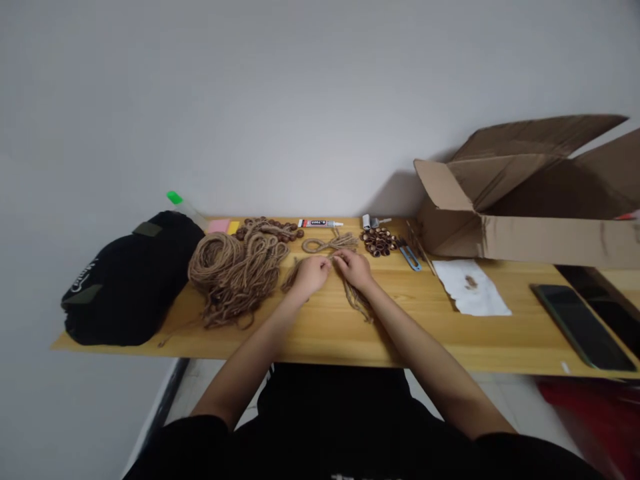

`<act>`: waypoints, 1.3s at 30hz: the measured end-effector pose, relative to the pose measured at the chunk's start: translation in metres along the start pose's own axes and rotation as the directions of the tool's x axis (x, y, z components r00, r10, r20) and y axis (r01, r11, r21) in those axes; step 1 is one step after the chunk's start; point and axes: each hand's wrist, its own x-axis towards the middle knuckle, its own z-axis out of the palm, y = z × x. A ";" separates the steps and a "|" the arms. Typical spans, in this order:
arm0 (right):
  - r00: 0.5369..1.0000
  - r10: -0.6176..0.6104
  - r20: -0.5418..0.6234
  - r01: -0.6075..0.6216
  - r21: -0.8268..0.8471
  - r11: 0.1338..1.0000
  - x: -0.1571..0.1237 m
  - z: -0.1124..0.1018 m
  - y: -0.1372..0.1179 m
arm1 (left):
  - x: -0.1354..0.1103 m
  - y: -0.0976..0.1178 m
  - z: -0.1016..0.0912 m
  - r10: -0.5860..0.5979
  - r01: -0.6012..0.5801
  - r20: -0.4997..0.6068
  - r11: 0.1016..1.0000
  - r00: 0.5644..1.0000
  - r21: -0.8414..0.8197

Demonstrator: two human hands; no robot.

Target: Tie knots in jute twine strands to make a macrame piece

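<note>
My left hand (314, 272) and my right hand (354, 268) are close together over the wooden table, fingers pinched on jute cord (356, 299). Loose strands trail from under my right hand toward the table's front, and more cord shows beside my left hand. Just beyond my fingers lies a looped piece of cord (315, 246) with a bundle of strands. To the left is a large heap of jute cord (235, 273), part coiled and part in loose strands. What exactly sits between my fingertips is too small to make out.
Behind my hands lies a glue tube (320, 223). Brown shell-like rings (379, 241), blue thread snips (410, 255) and a stained white paper (473, 287) are to the right. A cardboard box (535, 233), a phone (585, 327) and a black bag (135, 280) flank the workspace.
</note>
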 end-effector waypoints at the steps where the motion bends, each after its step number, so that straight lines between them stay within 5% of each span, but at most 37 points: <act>1: 1.000 0.006 -0.001 -0.006 -0.025 1.000 0.000 0.000 -0.001 | -0.001 0.000 0.000 -0.007 0.007 -0.002 1.000 1.000 -0.002; 14: 1.000 0.018 0.022 -0.016 -0.073 0.997 -0.002 0.000 -0.003 | -0.002 0.004 0.012 -0.064 0.062 0.010 0.993 0.998 0.098; 24: 0.999 0.022 0.045 -0.027 0.107 0.994 -0.001 0.000 0.005 | -0.008 0.006 0.003 0.070 -0.078 0.048 0.981 0.996 0.177; 31: 0.999 0.033 0.042 -0.043 0.262 0.964 0.000 -0.001 0.007 | -0.009 0.022 -0.007 0.022 -0.015 -0.009 0.870 1.000 0.494; 39: 0.997 -0.024 0.080 -0.005 0.342 0.940 -0.003 0.000 0.008 | 0.026 0.020 -0.045 0.175 -0.299 0.280 0.812 0.944 0.500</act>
